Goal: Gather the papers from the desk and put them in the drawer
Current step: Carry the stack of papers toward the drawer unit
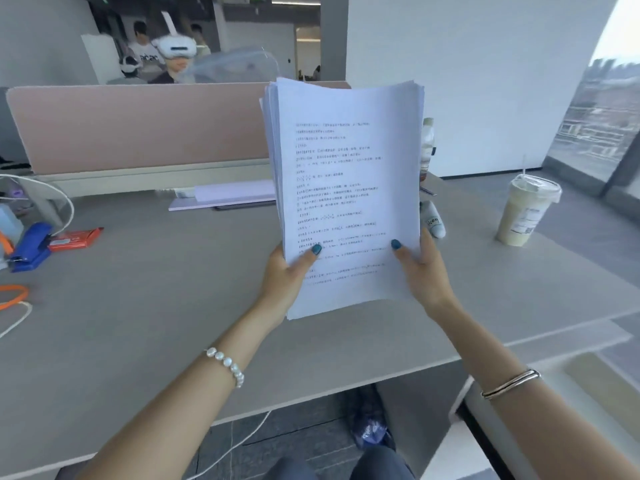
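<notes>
Papers (346, 188), a thick stack of printed sheets, stand nearly upright above the middle of the worktop (156, 299), lifted clear of it and facing the camera. The left hand (289, 275) holds the stack's lower left edge, its grip pinching the sheets with the thumb laid across the front page and the fingers hidden behind. The right hand (420, 268) takes the lower right edge the same way, thumb on the front, fingers behind the stack. A pearl bracelet (227, 365) circles the left wrist and a metal bangle (510, 384) the right.

Behind the stack, near the worktop's far edge, lies a pale flat pad (228, 197) in front of a pink divider (138, 126). A bottle (427, 147) shows just past the stack's right edge, and a small white tube (434, 223) lies below it, close to the right hand. A lidded cup (526, 211) with a pale drink stands near the right edge. At the left edge sit a blue stapler (31, 247), a red packet (74, 239) and an orange cable (14, 296). Below the right forearm, beside the worktop's near right corner, a white drawer (485, 441) appears to stand open; its inside cannot be made out.
</notes>
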Demonstrator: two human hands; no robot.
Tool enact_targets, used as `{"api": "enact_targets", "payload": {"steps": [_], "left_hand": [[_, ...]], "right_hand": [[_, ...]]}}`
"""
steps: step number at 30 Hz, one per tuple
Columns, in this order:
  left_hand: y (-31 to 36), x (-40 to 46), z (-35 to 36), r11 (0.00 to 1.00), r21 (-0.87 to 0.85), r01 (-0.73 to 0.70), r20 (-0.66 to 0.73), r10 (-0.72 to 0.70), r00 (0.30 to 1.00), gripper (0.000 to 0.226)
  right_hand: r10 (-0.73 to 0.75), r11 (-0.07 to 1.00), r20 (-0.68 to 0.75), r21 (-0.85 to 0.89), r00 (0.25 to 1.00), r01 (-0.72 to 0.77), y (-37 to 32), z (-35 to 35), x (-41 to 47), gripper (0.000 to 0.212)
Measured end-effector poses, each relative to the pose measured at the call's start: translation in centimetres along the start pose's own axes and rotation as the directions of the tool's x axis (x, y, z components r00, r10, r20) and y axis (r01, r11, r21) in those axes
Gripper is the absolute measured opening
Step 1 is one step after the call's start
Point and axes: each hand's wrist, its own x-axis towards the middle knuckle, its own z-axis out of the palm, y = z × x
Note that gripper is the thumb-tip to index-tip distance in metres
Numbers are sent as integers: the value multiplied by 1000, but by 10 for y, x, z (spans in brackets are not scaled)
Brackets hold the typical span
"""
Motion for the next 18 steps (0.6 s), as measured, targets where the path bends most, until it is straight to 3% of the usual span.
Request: {"api": "enact_targets", "payload": {"steps": [6,10,14,18], "left_hand": [[15,-22,108,990,-119,73,281,-37,959,28],[19,-33,178,978,-162,131,363,-65,930,34],[18,-46,244,973,-167,160,445,-70,893,23],[2,-63,297,962,-92,259,465,-188,865,42]], "right_hand": [[61,983,-134,-164,989,-83,-7,-153,-54,21],[178,934,-155,-284,972,-217,-8,-244,-109,24],[300,875,-216,-325,929,-358,-5,-309,-164,26],[427,806,-278,-315,861,-501,7,-355,-211,30]]}}
